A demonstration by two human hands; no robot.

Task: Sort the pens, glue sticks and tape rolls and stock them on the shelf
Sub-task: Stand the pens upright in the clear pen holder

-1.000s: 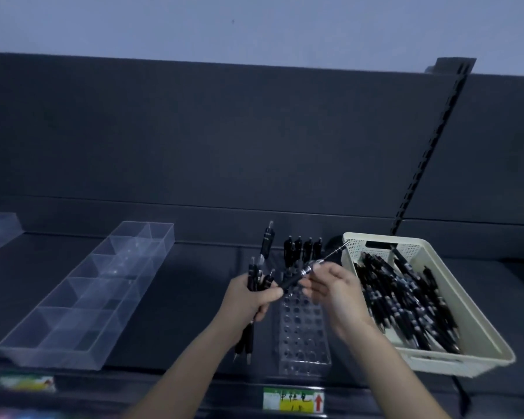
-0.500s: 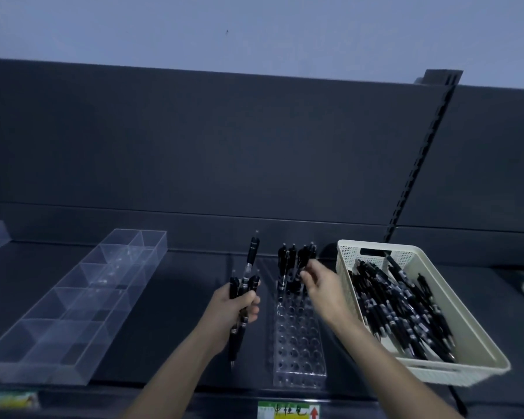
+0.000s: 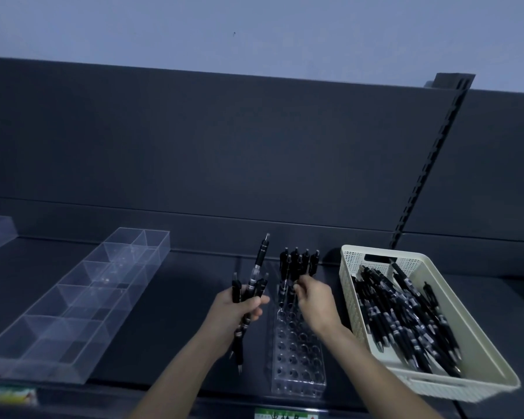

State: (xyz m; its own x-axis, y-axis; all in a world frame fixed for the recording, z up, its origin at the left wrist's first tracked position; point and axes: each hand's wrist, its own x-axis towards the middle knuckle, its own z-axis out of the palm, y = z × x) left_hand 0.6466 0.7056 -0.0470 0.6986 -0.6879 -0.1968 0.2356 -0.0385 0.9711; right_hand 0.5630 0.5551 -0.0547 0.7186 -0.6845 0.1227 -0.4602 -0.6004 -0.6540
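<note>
While stocking with one hand, holds the supply in the other: grips with the left hand (image 3: 239,309), fingers curled tight, a loose bunch of slim black plastic click pens (image 3: 256,278), tips down and clickers up, probably for drawing off one by one. Pinches with the right hand (image 3: 315,300), fingertips drawn together, seemingly the top of a single black pen (image 3: 290,293) over the clear acrylic rack drilled with round holes (image 3: 297,364); cannot tell whether seated yet. Appears to fill from the far row forward, judging by the upright black pens (image 3: 300,261) massed at the back, leaving the near holes easy to reach. Has the cream perforated plastic basket (image 3: 436,387) just right of the rack, handy for refills. Counts: two hands; four pens or so in the bunch; roughly six standing; a heap of loose black pens (image 3: 406,316) in the basket, too tangled to number; one rack; one basket; one long clear divided tray (image 3: 82,297), five compartments or so, off to the left on the dark shelf (image 3: 179,297).
</note>
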